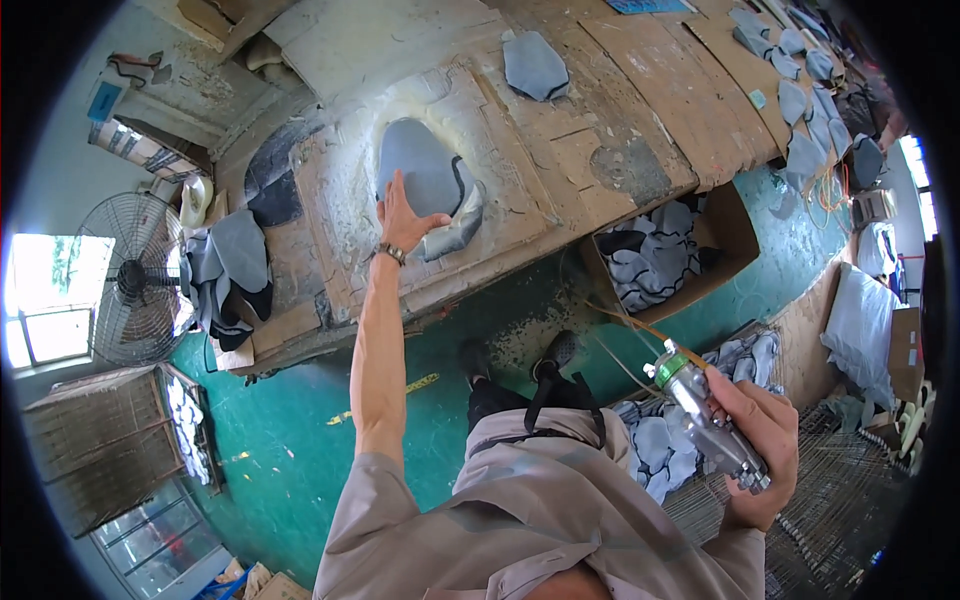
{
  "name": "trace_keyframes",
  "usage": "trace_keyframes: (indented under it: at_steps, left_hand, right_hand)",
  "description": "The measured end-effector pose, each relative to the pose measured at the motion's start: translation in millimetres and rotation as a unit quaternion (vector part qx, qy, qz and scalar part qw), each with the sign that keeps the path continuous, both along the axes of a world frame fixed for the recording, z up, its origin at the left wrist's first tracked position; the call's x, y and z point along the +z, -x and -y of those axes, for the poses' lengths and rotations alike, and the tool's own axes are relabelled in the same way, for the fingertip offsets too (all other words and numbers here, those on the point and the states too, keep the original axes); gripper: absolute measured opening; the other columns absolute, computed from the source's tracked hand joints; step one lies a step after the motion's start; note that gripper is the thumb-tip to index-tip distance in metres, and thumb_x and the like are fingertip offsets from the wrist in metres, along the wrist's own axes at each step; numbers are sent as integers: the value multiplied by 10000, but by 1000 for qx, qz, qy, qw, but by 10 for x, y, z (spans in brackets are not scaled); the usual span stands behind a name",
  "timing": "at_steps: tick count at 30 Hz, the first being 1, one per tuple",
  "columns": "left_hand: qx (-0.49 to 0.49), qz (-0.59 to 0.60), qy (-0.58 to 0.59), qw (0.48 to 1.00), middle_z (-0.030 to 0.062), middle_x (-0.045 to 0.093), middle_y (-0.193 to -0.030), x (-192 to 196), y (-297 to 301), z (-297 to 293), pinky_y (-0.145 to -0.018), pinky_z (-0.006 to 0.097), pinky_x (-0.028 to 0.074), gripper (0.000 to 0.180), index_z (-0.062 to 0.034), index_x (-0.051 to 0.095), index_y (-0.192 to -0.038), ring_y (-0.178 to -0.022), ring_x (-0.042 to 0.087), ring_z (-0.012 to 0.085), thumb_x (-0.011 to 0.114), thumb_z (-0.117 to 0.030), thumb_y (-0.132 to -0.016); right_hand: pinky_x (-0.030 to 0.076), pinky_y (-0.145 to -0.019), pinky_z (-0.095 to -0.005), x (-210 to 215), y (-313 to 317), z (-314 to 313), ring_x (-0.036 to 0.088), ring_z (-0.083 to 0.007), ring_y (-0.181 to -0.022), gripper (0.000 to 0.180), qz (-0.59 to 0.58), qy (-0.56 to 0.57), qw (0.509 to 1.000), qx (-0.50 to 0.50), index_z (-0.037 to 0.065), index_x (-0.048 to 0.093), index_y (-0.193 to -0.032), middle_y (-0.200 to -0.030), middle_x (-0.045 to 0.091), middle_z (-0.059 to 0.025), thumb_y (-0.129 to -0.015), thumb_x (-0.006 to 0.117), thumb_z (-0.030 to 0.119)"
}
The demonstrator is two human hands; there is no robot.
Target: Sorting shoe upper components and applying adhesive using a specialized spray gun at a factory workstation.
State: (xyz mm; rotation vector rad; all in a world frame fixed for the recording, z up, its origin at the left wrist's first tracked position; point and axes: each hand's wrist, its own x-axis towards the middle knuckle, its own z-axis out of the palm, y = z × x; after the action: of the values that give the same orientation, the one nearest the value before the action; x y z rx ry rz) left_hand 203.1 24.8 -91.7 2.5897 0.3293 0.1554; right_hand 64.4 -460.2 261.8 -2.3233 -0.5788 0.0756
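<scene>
My left hand (403, 217) reaches out over the workbench, fingers spread, its fingertips on the lower edge of a grey rounded cut piece (412, 150). That piece lies flat within a patch of whitish, crusted residue. Beside my thumb, a grey and black flap (458, 228) bends up at the near right edge. Low at my right side, my right hand (765, 440) is wrapped round a metal spray gun (705, 415) with a green collar. The gun is held away from the bench, and a thin hose runs near its front.
Another grey piece (535, 66) lies farther right on the cardboard-covered bench (610, 110). A cardboard box (735, 255) below holds several grey pieces. More pieces hang in a pile (232, 270) at the bench's left end, near a large fan (130, 280). A wire rack (830, 500) stands at right.
</scene>
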Motion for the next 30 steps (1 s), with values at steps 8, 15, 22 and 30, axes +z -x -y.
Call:
trace_keyframes:
  at_steps: [8, 15, 22, 30]
  left_hand:
    - [37, 169, 218, 960, 127, 742, -1075, -39, 1584, 359, -885, 411, 536, 324, -53, 702, -1150, -994, 705, 305, 754, -243, -893]
    - [107, -155, 235, 954, 113, 745, -921, -1885, 3723, 50, -741, 356, 564, 288, -129, 743, -1114, -825, 714, 223, 773, -268, -864]
    - [228, -476, 312, 790, 69, 755, -939, -2751, 5115, -308, -726, 430, 614, 325, -118, 746, -1139, -812, 736, 207, 744, -320, -885]
    - [337, -322, 479, 744, 26, 747, -884, -2728, 4758, -611, -622, 339, 577, 230, -90, 753, -1063, -775, 721, 171, 720, -239, -892]
  right_hand:
    - [443, -883, -322, 229, 290, -926, 633, -234, -920, 574, -71, 7, 991, -116, 51, 726, -1248, -997, 714, -105, -699, 812, 196]
    - [532, -619, -310, 495, 513, -1587, 678, -224, -686, 589, 85, 127, 985, 74, -46, 654, -1286, -797, 664, -120, -712, 765, 24]
    - [460, -856, -317, 498, 842, -2166, 648, -225, -906, 564, 14, 116, 989, -92, 47, 719, -1257, -967, 715, -114, -694, 743, 41]
    - [458, -879, -310, 593, 1158, -2502, 643, -237, -864, 519, 5, 112, 991, -77, 32, 729, -1231, -924, 711, -121, -712, 705, 35]
